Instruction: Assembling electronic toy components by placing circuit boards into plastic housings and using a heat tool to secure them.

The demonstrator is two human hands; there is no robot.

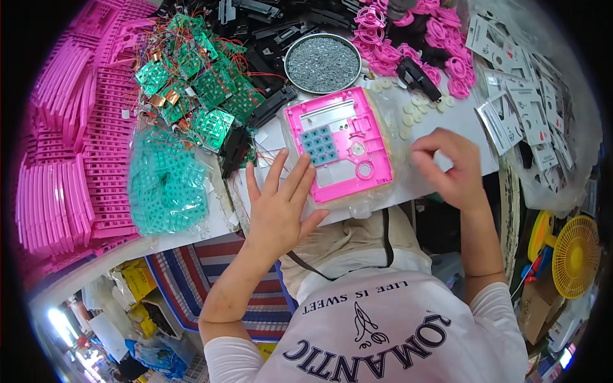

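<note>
A pink plastic housing [378, 150] lies face down in front of me on crinkled clear plastic, with its inside upward. In its left half sits a teal rubber keypad [319, 145] with dark-centred round keys. My left hand [278, 207] is open at the housing's left side, fingers spread, with fingertips at the keypad's left edge. To the right of the housing, my right hand [450, 167] is raised with thumb and forefinger brought together and the other fingers curled. Whatever it may hold is hidden or too small to name.
Pink housings [57, 210] are stacked at left, beside a bag of teal keypads [167, 185] and a heap of wired green circuit boards [214, 83]. Behind stands a round tin [323, 91] of small metal pieces. Pale discs [418, 110], pink rings [383, 57] and printed white panels [530, 102] lie rightward.
</note>
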